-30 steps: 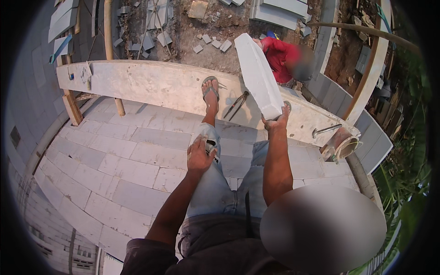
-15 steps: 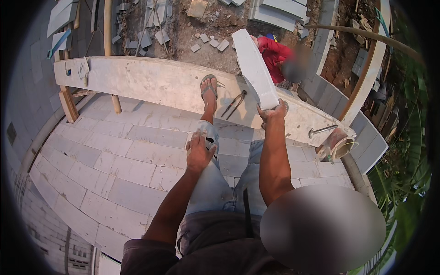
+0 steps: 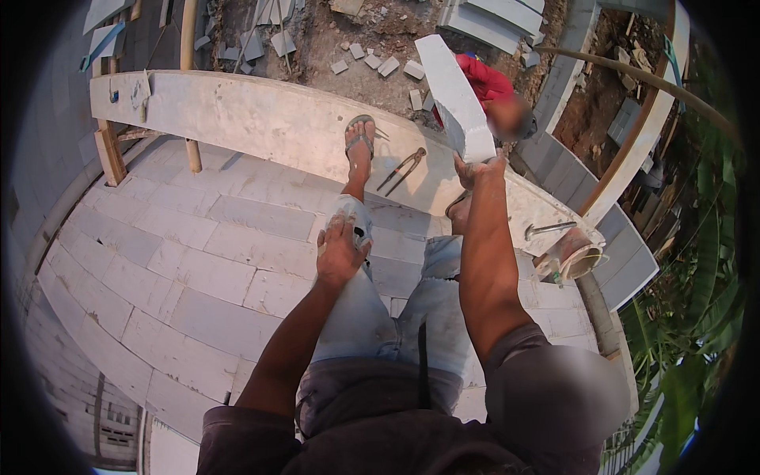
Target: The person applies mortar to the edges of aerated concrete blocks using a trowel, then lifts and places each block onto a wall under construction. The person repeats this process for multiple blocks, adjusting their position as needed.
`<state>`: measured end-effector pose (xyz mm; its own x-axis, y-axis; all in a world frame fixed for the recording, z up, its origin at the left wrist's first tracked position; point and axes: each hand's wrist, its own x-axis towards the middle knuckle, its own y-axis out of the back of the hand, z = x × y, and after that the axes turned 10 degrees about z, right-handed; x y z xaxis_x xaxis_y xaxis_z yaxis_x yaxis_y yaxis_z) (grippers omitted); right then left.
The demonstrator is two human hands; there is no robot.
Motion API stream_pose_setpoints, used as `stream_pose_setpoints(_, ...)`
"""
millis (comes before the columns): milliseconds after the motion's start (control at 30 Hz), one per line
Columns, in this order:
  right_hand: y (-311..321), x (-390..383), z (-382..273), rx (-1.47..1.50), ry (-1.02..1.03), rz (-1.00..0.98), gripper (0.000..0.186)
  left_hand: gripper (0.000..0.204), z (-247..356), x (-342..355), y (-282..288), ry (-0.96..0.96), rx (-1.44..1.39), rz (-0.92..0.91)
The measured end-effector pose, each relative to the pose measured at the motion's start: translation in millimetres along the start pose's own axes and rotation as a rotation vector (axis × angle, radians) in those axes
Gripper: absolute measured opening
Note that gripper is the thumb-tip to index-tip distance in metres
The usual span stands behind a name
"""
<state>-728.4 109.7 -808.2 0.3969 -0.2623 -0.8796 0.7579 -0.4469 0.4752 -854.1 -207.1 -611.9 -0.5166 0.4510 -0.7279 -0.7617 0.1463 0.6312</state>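
My right hand (image 3: 480, 168) grips the near end of a long white lightweight block (image 3: 457, 103), which tilts up and away beyond the plank. A person in a red sleeve (image 3: 484, 79) is beside the block's far part; their hold on it is hidden. My left hand (image 3: 342, 247) lies flat on my left knee with its fingers stretched out, holding nothing. On the plank (image 3: 261, 119) under my feet, a pair of pincers (image 3: 404, 170) lies between my left foot and right hand. Farther right on it rests a hammer (image 3: 550, 229).
A mortar-smeared bucket (image 3: 582, 260) stands by the plank's right end. A block wall (image 3: 198, 237) runs beneath me. Stacked blocks (image 3: 495, 28) and broken pieces (image 3: 372, 62) lie on the ground beyond. A wooden post (image 3: 190, 47) rises at left, leaves (image 3: 704, 261) at right.
My right hand and the block have shifted slightly right and farther away, with my arm stretched more. The red-sleeved person appears more to the right. My left hand stays on the knee.
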Motion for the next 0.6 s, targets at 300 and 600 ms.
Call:
stream_pose_setpoints(300, -43.8, 66.7, -24.9, -0.113, -0.014, -0.351, 0.069, 0.074, 4.1, 6.9, 3.5, 0.088, -0.025, -0.034)
stream_pose_setpoints(600, -68.0, 37.2, -46.0, -0.492, 0.284, -0.274, 0.078, 0.075, -5.4, 6.5, -14.4, 0.076, 0.005, -0.036)
